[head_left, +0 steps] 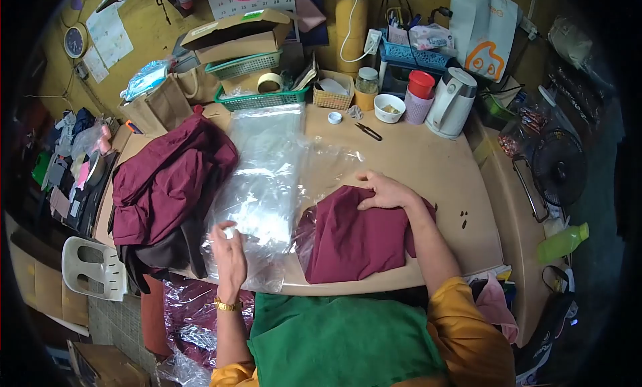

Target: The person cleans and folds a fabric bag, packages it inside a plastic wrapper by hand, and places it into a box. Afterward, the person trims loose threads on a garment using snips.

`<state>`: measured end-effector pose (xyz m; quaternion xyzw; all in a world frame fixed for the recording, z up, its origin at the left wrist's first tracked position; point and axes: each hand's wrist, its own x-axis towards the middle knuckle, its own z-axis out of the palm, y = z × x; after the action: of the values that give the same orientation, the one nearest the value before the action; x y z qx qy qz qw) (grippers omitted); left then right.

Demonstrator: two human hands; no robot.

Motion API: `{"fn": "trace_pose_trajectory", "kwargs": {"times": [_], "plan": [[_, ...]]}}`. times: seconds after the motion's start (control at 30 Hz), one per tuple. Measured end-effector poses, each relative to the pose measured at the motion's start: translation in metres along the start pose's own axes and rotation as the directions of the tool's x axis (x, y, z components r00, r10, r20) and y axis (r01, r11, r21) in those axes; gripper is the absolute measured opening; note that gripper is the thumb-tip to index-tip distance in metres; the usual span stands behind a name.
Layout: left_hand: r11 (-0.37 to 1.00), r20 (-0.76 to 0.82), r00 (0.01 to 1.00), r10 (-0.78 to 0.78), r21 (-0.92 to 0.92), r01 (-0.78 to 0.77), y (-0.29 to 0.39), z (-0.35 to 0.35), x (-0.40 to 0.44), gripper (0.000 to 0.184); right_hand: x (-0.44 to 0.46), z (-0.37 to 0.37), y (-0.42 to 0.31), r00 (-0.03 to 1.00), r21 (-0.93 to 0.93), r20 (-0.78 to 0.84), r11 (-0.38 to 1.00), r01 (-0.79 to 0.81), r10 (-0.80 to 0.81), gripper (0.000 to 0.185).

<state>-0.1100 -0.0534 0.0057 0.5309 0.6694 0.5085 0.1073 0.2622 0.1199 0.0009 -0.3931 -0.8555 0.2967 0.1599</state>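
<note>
Your right hand (388, 189) spreads its thumb and fingers over the far edge of the folded maroon fabric garment (361, 246), which lies on the tan tabletop (465, 166) between your hands; whether you pinch the cloth or just press it, I cannot tell. Your left hand (229, 253) curls its fingers above the near end of the stack of shiny transparent plastic bags (267, 146), and I cannot tell if any film is caught in them. Thin film shows along the garment's left side, so a sideways pull there could wrinkle the fold or tear the plastic. Slick bags could also slide over one another if your left hand drags them. The table's front edge runs just below the garment, so a tug toward you could tip it off. Left of your left hand, the crumpled maroon garment heap (174, 179) limits your swing; beyond your right hand, the black pointed metal tool (368, 131) could snag film. Your roomiest stretch is right of your right forearm.
</note>
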Motion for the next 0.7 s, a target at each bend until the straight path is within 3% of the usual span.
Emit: {"fn": "trace_pose_trajectory", "kwargs": {"times": [0.03,0.07,0.1,0.13,0.17,0.23,0.27,0.33,0.37,0.4,0.43,0.47,0.53,0.6,0.63,0.67,0.7], "plan": [[1.000,0.002,1.000,-0.001,0.002,0.001,-0.005,-0.003,0.005,0.029,0.000,0.001,0.002,0.997,-0.024,0.074,1.000,-0.019,0.021,0.047],[0.946,-0.026,0.987,0.156,0.291,-0.142,-0.009,-0.005,0.011,0.025,-0.001,0.001,0.005,0.997,-0.024,0.077,1.000,-0.019,0.021,0.047],[0.791,-0.008,0.951,0.310,0.557,-0.254,-0.010,-0.005,0.016,0.021,-0.001,-0.008,-0.006,0.977,0.028,0.209,0.998,-0.054,0.047,0.048],[0.793,-0.011,0.952,0.305,0.557,-0.248,-0.008,-0.005,0.019,0.021,-0.001,-0.013,-0.014,0.938,0.074,0.341,0.993,-0.096,0.065,0.049],[0.886,0.117,0.984,0.133,0.431,-0.171,-0.005,-0.004,0.021,0.020,-0.002,-0.013,-0.018,0.936,0.072,0.346,0.993,-0.093,0.062,0.049],[0.972,0.358,0.929,-0.091,0.236,0.005,0.006,-0.003,0.026,0.025,-0.003,-0.012,-0.025,0.709,-0.014,0.667,0.956,-0.294,0.228,0.044],[0.968,0.475,0.863,-0.172,0.244,0.059,0.004,0.000,0.028,0.024,-0.009,-0.008,-0.026,0.710,-0.016,0.668,0.958,-0.288,0.224,0.044],[0.818,0.528,0.826,0.195,0.378,-0.434,0.002,0.008,0.024,0.039,-0.025,-0.004,-0.029,0.796,0.245,0.603,0.961,-0.130,-0.046,0.041],[0.817,0.528,0.827,0.192,0.381,-0.432,0.004,0.013,0.023,0.039,-0.030,-0.008,-0.030,0.761,0.144,0.647,0.974,-0.172,0.039,0.040],[0.809,0.430,0.881,0.198,0.435,-0.395,0.015,0.021,0.025,0.049,-0.037,-0.013,-0.035,0.760,0.146,0.648,0.974,-0.172,0.037,0.040],[0.800,0.325,0.922,0.209,0.485,-0.353,0.023,0.028,0.028,0.060,-0.045,-0.017,-0.039,0.800,0.152,0.598,0.974,-0.168,0.044,0.040],[0.799,0.327,0.921,0.210,0.485,-0.355,0.023,0.038,0.032,0.060,-0.053,-0.021,-0.041,0.837,0.158,0.545,0.974,-0.164,0.052,0.040],[0.923,0.224,0.925,0.306,0.168,-0.346,0.012,0.062,0.039,0.074,-0.067,-0.031,-0.045,0.852,0.067,0.512,0.984,-0.162,0.106,0.037],[0.965,0.479,0.877,-0.033,0.243,-0.097,-0.007,0.073,0.055,0.060,-0.083,-0.045,-0.053,0.923,0.166,0.367,0.968,-0.190,0.119,0.034],[0.956,0.506,0.861,0.049,0.225,-0.187,-0.025,0.085,0.062,0.052,-0.093,-0.050,-0.055,0.923,0.164,0.364,0.968,-0.191,0.121,0.034],[0.939,0.531,0.837,0.130,0.204,-0.276,-0.031,0.095,0.070,0.044,-0.102,-0.056,-0.055,0.990,0.206,0.140,0.978,-0.037,0.008,0.033],[0.952,0.414,0.903,-0.116,0.306,-0.017,-0.010,0.093,0.083,0.034,-0.111,-0.064,-0.057,0.990,0.209,-0.096,0.970,0.124,-0.106,0.031]]}}
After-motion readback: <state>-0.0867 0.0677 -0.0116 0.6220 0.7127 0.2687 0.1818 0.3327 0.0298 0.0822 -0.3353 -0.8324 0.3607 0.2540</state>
